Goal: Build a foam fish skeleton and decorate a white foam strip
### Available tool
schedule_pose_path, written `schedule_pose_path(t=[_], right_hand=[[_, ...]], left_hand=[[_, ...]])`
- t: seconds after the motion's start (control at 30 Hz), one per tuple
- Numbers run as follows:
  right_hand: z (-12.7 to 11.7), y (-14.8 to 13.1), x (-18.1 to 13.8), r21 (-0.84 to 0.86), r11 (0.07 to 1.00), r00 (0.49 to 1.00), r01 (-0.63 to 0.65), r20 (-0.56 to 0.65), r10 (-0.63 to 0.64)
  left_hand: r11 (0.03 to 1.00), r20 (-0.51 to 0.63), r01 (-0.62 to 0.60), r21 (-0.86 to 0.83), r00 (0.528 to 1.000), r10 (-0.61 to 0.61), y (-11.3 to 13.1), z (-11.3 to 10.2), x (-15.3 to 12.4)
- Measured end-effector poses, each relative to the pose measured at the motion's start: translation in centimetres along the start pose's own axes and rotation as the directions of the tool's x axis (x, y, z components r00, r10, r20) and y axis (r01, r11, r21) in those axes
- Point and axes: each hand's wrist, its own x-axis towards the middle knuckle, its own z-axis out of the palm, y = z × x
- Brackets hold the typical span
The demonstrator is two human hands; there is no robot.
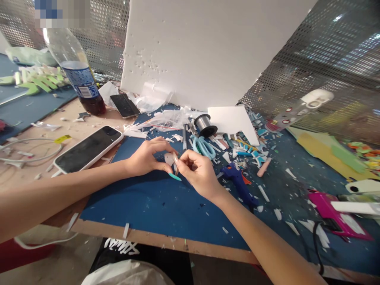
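Note:
My left hand (150,157) is curved, with thumb and fingers bent around a small whitish piece (169,159) above the blue mat (166,209). A narrow turquoise sliver (175,177) shows at the left thumb's tip; I cannot tell if it is a loose piece or a nail. Meeting it from the right, my right hand (197,170) has its fingertips pinched together at the whitish piece. Something thin shows under them, too small to name. Beyond the right hand lie light-blue-handled scissors (208,147), and beside it a dark blue glue gun (240,184).
A white-cased phone (89,150), a darker phone (124,105) and a cola bottle (80,79) are on the left. A wire spool (205,126) stands before a white foam board (190,47). Scraps litter the right, near a magenta device (338,215) with a black cable.

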Motion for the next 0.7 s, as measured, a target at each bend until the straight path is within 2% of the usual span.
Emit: schedule_pose_path(t=[0.4, 0.7], right_hand=[[0.34, 0.05, 0.1, -0.088, 0.996, 0.999, 0.03, -0.017, -0.031], [0.54, 0.48, 0.15, -0.053, 0.996, 0.997, 0.069, -0.022, -0.07]], left_hand=[[1.0, 0.004, 0.0, 0.03, 1.0, 0.0, 0.19, 0.1, 0.03], [0.996, 0.03, 0.084, -0.021, 0.996, -0.083, 0.46, 0.2, 0.13]])
